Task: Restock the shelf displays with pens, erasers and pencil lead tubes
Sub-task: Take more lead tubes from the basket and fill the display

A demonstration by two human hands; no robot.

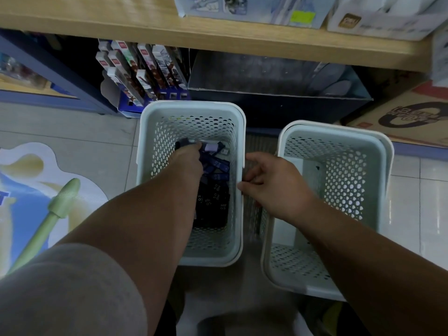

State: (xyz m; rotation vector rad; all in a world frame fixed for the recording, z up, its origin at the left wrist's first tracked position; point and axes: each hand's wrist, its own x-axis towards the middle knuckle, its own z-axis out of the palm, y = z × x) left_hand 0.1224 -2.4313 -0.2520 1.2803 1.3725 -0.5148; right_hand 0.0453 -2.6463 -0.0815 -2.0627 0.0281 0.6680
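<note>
Tubes (218,170) lie in a dark, loose heap at the bottom of the basket (191,106) on the floor, and the left grip (188,157) is plunged right in, fingers curled over a small clump at the far end, though blur hides how many it has. The right grip (274,183) pinches the basket's right rim, steadying it. The second basket (334,128) stands just beside it, and the shelf (218,32) waits above. The danger here is that handful: slick little tubes in a hurried fistful could squirt out on the lift, dropping back into the heap or skittering across the floor. If the forearm catches the rim coming up, or the right grip loosens, the light basket may tip.
</note>
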